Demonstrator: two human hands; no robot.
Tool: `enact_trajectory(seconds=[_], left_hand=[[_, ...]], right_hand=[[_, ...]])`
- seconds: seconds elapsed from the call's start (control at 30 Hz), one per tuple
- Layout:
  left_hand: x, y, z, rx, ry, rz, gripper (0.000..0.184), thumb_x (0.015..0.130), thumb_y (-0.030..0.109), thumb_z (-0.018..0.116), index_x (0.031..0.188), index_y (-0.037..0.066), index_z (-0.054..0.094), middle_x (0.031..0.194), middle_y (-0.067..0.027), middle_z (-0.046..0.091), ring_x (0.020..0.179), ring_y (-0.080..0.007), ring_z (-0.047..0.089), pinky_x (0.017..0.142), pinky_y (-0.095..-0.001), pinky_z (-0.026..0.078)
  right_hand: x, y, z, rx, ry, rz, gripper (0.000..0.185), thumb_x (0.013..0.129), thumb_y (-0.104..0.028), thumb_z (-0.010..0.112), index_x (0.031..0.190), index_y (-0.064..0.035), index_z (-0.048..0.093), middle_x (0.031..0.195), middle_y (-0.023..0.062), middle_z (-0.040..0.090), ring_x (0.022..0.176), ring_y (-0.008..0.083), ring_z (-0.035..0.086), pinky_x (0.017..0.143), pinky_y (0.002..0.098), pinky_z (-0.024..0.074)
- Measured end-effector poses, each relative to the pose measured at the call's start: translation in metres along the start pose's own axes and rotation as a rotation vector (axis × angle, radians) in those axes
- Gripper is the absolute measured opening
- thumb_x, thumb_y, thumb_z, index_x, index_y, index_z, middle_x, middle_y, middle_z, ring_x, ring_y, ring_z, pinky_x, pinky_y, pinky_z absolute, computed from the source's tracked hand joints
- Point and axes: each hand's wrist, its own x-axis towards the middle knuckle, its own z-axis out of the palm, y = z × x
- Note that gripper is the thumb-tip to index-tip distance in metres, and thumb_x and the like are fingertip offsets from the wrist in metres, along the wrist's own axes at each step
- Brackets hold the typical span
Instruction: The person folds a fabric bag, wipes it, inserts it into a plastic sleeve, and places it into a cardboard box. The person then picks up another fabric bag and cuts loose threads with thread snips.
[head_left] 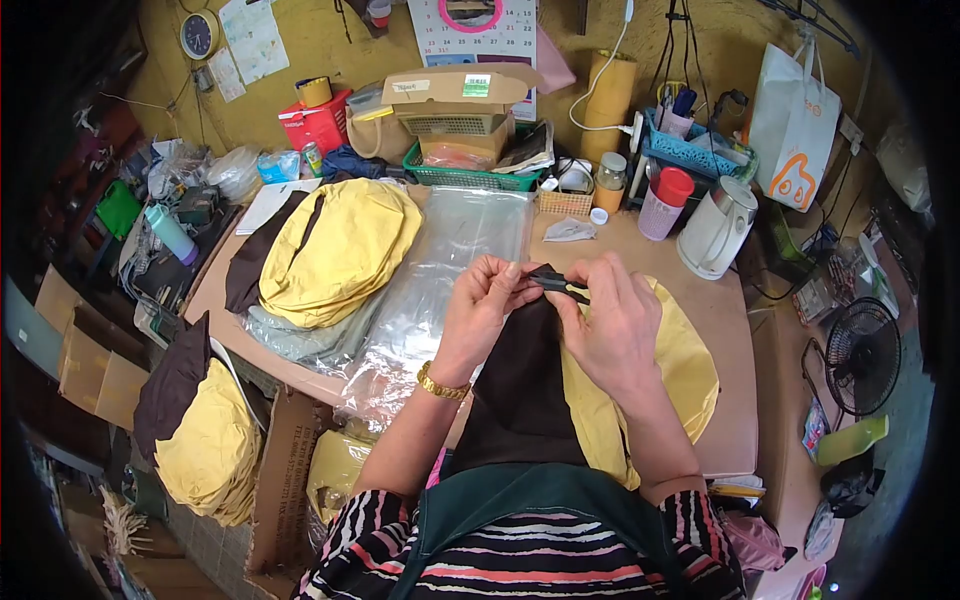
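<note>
A black and yellow fabric piece lies over the table's front edge, its black part (522, 385) towards my lap and its yellow part (685, 365) to the right. My left hand (487, 300) pinches the top corner of the black cloth. Beside it, my right hand (612, 315) is closed on a small dark tool (558, 284), whose tip meets the cloth between both hands. The tool's exact kind is hard to make out. Clear plastic sheets (455, 250) lie just left of my hands.
Stacked yellow and dark fabric (345, 250) sits at the table's left, another pile (207, 455) lower left. Along the back stand a green basket (470, 180), a glass jar (610, 182), a red-lidded cup (664, 205) and a kettle (717, 230). A fan (863, 355) is at right.
</note>
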Motion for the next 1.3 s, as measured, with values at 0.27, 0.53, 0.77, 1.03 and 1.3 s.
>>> enact_trajectory(seconds=[0.27, 0.53, 0.77, 1.03, 1.3], left_hand=[[-0.006, -0.003, 0.009, 0.145, -0.009, 0.042, 0.020, 0.099, 0.021, 0.053, 0.093, 0.002, 0.050, 0.105, -0.0129, 0.066, 0.096, -0.0171, 0.065, 0.087, -0.0315, 0.054], [-0.005, -0.005, 0.008, 0.042, 0.025, 0.040, 0.019, 0.100, 0.019, 0.051, 0.093, 0.002, 0.050, 0.107, -0.0132, 0.065, 0.096, -0.0167, 0.064, 0.086, -0.0315, 0.054], [-0.007, -0.004, 0.012, 0.135, 0.008, 0.062, 0.018, 0.100, 0.019, 0.050, 0.093, 0.002, 0.049, 0.110, -0.0137, 0.064, 0.092, -0.0145, 0.064, 0.084, -0.0293, 0.053], [-0.004, -0.005, 0.011, 0.126, 0.025, 0.068, 0.018, 0.100, 0.015, 0.049, 0.094, -0.002, 0.048, 0.106, -0.0156, 0.064, 0.093, -0.0152, 0.064, 0.085, -0.0293, 0.054], [-0.003, -0.012, 0.015, 0.194, 0.019, 0.132, 0.019, 0.100, 0.016, 0.051, 0.093, -0.002, 0.049, 0.104, -0.0149, 0.065, 0.089, -0.0122, 0.062, 0.082, -0.0278, 0.054]], right_hand=[[-0.002, 0.000, 0.004, -0.071, -0.063, -0.055, 0.028, 0.069, -0.009, 0.075, 0.083, -0.0090, 0.050, 0.077, 0.0059, 0.053, 0.063, 0.0242, 0.056, 0.058, 0.0360, 0.0392], [-0.001, -0.001, -0.001, -0.061, -0.040, 0.009, 0.030, 0.068, -0.008, 0.075, 0.083, -0.0077, 0.049, 0.075, 0.0067, 0.052, 0.063, 0.0246, 0.057, 0.058, 0.0362, 0.0400], [-0.006, 0.000, 0.008, -0.061, -0.081, -0.043, 0.033, 0.065, -0.006, 0.076, 0.084, -0.0076, 0.049, 0.076, 0.0062, 0.052, 0.066, 0.0240, 0.058, 0.058, 0.0362, 0.0398], [-0.007, 0.005, 0.016, -0.032, 0.057, -0.067, 0.034, 0.063, -0.002, 0.078, 0.080, -0.0073, 0.048, 0.073, 0.0060, 0.052, 0.056, 0.0249, 0.052, 0.053, 0.0360, 0.0366], [-0.008, 0.014, 0.014, -0.109, 0.021, -0.111, 0.018, 0.073, -0.009, 0.070, 0.081, -0.0069, 0.054, 0.078, 0.0073, 0.054, 0.062, 0.0225, 0.056, 0.054, 0.0344, 0.0370]])
